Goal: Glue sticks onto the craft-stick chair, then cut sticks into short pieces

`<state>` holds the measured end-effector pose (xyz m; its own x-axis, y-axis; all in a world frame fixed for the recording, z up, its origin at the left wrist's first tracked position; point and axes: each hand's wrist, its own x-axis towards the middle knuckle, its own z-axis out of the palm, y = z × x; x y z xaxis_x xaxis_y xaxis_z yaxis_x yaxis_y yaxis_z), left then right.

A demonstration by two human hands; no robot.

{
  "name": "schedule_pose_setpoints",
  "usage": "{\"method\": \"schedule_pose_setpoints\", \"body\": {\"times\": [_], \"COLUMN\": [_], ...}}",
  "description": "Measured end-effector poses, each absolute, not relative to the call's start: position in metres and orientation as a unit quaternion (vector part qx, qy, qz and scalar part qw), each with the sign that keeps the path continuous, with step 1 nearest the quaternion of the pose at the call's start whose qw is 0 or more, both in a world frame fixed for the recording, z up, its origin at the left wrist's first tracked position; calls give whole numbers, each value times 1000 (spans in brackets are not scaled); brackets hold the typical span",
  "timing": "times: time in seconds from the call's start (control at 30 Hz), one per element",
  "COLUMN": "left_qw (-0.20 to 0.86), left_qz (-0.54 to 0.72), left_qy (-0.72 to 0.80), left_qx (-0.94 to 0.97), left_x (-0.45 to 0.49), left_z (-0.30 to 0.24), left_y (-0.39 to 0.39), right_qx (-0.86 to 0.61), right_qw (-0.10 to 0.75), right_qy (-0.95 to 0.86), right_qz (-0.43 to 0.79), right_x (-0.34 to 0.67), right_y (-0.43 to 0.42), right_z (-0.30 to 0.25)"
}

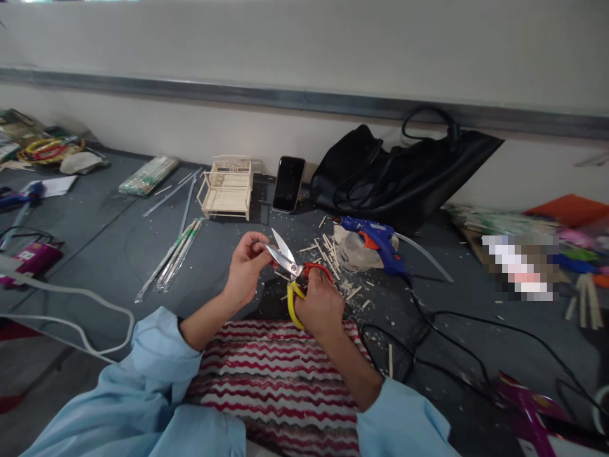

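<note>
My right hand [320, 304] grips scissors [289, 263] with one red and one yellow handle, blades spread apart and pointing up-left. My left hand [247, 263] is pinched at the blades, fingers closed on something too small to make out. Both hands hover over a red-and-white striped cloth [276, 374] at the near edge. Short cut wooden sticks [328, 251] lie scattered just beyond the scissors. A small wooden stick-built bed frame [227, 187] stands further back.
A blue glue gun [375, 244] rests on a plastic bag, its black cord [442, 317] looping right. A phone [288, 184] and black handbag [394, 174] lean against the wall. Wrapped stick bundles [174, 257] lie left, near a white cable [71, 298].
</note>
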<state>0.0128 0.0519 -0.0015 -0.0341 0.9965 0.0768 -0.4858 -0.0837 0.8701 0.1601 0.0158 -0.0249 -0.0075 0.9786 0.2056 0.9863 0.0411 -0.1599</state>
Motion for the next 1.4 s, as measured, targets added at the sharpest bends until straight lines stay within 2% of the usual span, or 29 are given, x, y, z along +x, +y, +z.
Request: {"method": "schedule_pose_setpoints", "body": {"times": [0.5,0.73,0.87,1.03,1.13,1.27,1.4], "left_qw": [588,587,599,632,647,659,636], "left_qz": [636,634,622,598,589,556,548], "left_qy": [338,337,332,310,305,314,331], "left_qx": [368,375,379,382,376,397,430], "left_x": [13,12,9,5,1,-7,-15], "left_z": [-3,-3,-1,-1,-1,0,4], "left_y": [52,53,54,59,62,68,73], "right_qx": [-715,-712,-711,-704,-690,-690,-702], "right_qw": [68,69,106,233,278,291,252], "right_qy": [-694,-697,-693,-661,-656,-645,-653], "right_qz": [51,52,58,116,130,152,134], "right_x": [159,159,162,170,174,174,171], "right_y": [15,17,19,26,27,27,27], "right_z": [-22,-23,-29,-35,-37,-37,-37]}}
